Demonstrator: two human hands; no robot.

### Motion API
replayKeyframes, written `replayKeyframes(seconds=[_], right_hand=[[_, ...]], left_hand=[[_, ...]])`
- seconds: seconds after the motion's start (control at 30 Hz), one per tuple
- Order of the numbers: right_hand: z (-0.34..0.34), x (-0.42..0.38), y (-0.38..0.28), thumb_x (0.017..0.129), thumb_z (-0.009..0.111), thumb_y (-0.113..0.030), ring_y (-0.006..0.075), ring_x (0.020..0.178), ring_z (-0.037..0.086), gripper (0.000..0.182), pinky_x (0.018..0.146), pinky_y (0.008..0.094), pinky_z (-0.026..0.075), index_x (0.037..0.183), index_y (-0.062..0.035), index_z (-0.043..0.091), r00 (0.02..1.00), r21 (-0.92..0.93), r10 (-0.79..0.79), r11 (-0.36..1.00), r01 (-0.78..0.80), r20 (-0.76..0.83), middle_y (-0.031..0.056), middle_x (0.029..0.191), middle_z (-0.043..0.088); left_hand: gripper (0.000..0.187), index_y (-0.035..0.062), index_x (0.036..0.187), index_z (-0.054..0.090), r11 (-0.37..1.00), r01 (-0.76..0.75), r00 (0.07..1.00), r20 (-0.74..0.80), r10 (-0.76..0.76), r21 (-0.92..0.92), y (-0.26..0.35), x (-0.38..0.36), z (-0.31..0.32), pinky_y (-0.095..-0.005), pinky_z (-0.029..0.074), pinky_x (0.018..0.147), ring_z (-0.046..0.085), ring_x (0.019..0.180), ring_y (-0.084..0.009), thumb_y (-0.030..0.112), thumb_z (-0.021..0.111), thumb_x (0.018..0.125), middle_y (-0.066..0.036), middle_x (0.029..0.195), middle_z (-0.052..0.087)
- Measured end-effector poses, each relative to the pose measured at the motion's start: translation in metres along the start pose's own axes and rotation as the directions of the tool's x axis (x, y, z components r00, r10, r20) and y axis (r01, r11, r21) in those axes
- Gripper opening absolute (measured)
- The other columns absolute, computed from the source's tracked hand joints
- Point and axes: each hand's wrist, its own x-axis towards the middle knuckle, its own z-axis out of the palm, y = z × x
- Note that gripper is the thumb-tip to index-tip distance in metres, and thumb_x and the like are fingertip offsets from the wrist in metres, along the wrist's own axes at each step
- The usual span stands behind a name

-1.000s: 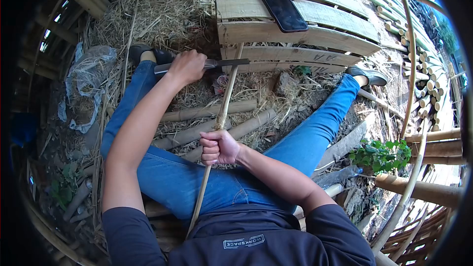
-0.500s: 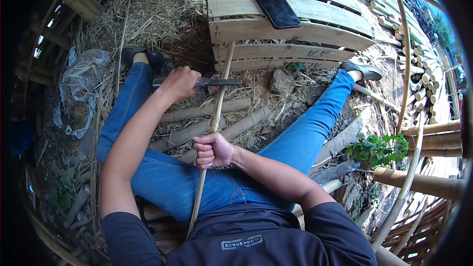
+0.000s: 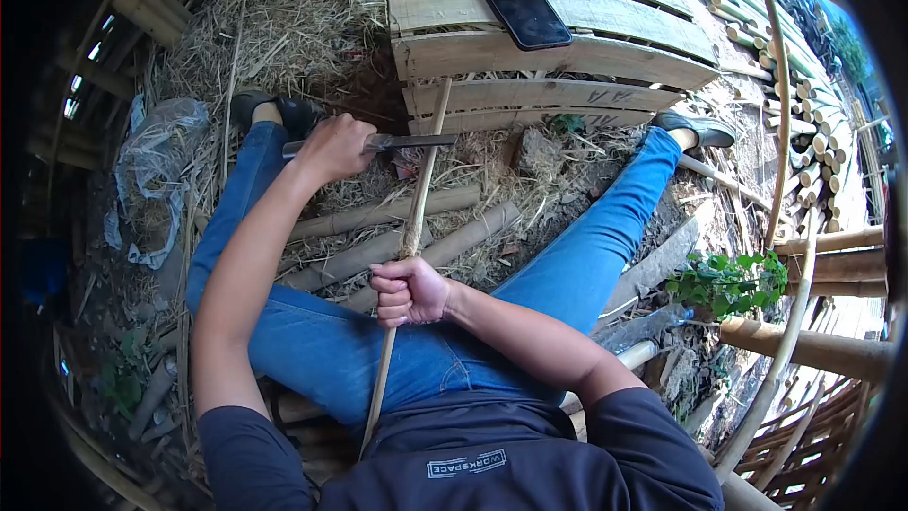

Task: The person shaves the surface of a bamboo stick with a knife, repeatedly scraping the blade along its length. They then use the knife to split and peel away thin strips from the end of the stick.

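My left hand (image 3: 338, 147) is closed around the handle of a knife (image 3: 411, 141). Its dark blade points right and lies across the upper part of a long, thin bamboo stick (image 3: 422, 191). Lower down, my right hand (image 3: 411, 292) grips the same stick in a fist, just under a rough, frayed-looking node. From there the stick slants down over my lap to my shirt, while its top end leans at the wooden crate (image 3: 454, 45). Between my legs, cut bamboo pieces (image 3: 473, 235) lie on the straw-covered ground.
A phone (image 3: 522, 8) rests on the slatted crate. Dry straw (image 3: 255, 33) and a clear plastic bag (image 3: 163, 166) are at the left. Stacked bamboo poles (image 3: 818, 156), a leafy plant (image 3: 728, 284) and a curved pole (image 3: 777, 95) stand to the right.
My left hand and the knife have shifted slightly left and up, and the blade now shows narrower. My right hand and the stick stay nearly in place.
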Motion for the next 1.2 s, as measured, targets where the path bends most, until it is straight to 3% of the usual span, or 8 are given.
replayKeyframes(seconds=[0.17, 0.27, 0.6, 0.9, 1.1, 1.2], right_hand=[[-0.004, 0.002, 0.0, 0.106, 0.029, -0.037, 0.0118, 0.047, 0.017, 0.05, 0.052, 0.0285, 0.027, 0.06, -0.0179, 0.028, 1.0, 0.011, -0.007, 1.0, 0.007, 0.027, -0.0065, 0.05, 0.016], [-0.003, 0.003, 0.001, 0.106, 0.028, -0.038, 0.0118, 0.047, 0.016, 0.05, 0.051, 0.0284, 0.026, 0.06, -0.0179, 0.028, 0.999, -0.02, -0.011, 1.0, 0.011, 0.033, -0.0067, 0.05, 0.016], [-0.007, 0.003, 0.002, 0.106, 0.029, -0.037, 0.0113, 0.046, 0.018, 0.05, 0.051, 0.0283, 0.026, 0.06, -0.018, 0.028, 0.999, -0.008, -0.001, 1.0, 0.001, 0.04, -0.0071, 0.05, 0.017], [-0.002, 0.001, 0.001, 0.106, 0.029, -0.036, 0.0113, 0.047, 0.018, 0.05, 0.051, 0.0283, 0.027, 0.06, -0.018, 0.029, 1.0, 0.0, 0.008, 1.0, -0.008, -0.016, -0.0068, 0.05, 0.016], [-0.003, 0.001, -0.001, 0.106, 0.029, -0.036, 0.0114, 0.047, 0.018, 0.05, 0.052, 0.0283, 0.029, 0.06, -0.018, 0.028, 1.0, -0.002, 0.003, 1.0, -0.003, 0.006, -0.0069, 0.05, 0.016], [0.0, 0.001, 0.0, 0.106, 0.029, -0.035, 0.0114, 0.046, 0.018, 0.05, 0.053, 0.0282, 0.029, 0.059, -0.0182, 0.028, 1.0, -0.015, 0.008, 1.0, -0.008, -0.007, -0.0069, 0.05, 0.016]], left_hand=[[0.012, 0.0051, 0.073, 0.064, 0.996, -0.06, 0.969, 0.237, 0.075, -0.072, 0.03, -0.057, -0.018, -0.0495, 0.053, 0.068, 0.065, 0.072, -0.0402, 0.016, 0.067, 0.072, -0.02, 0.071, 0.065], [0.011, 0.0065, 0.073, 0.064, 0.993, -0.113, 0.936, 0.338, 0.097, 0.03, 0.041, -0.076, -0.016, -0.0488, 0.053, 0.068, 0.066, 0.072, -0.0386, 0.016, 0.069, 0.07, -0.019, 0.07, 0.066], [0.009, 0.0063, 0.068, 0.061, 0.991, -0.131, 0.968, 0.216, 0.129, -0.007, 0.038, -0.08, 0.01, -0.0491, 0.052, 0.066, 0.065, 0.069, -0.0386, 0.01, 0.068, 0.064, -0.017, 0.067, 0.065], [0.01, 0.0054, 0.068, 0.056, 0.949, -0.165, 0.977, 0.089, 0.195, -0.267, 0.037, -0.082, 0.016, -0.0477, 0.05, 0.059, 0.063, 0.066, -0.0397, 0.009, 0.065, 0.064, -0.017, 0.065, 0.062], [0.009, 0.0063, 0.069, 0.06, 0.983, -0.132, 0.978, 0.143, 0.149, -0.124, 0.038, -0.071, 0.022, -0.0472, 0.053, 0.063, 0.065, 0.069, -0.0387, 0.012, 0.066, 0.067, -0.017, 0.067, 0.064], [0.008, 0.0059, 0.068, 0.06, 0.977, -0.087, 0.988, 0.108, 0.109, -0.194, 0.033, -0.07, 0.027, -0.0479, 0.053, 0.065, 0.065, 0.069, -0.0391, 0.011, 0.066, 0.067, -0.018, 0.067, 0.064]])
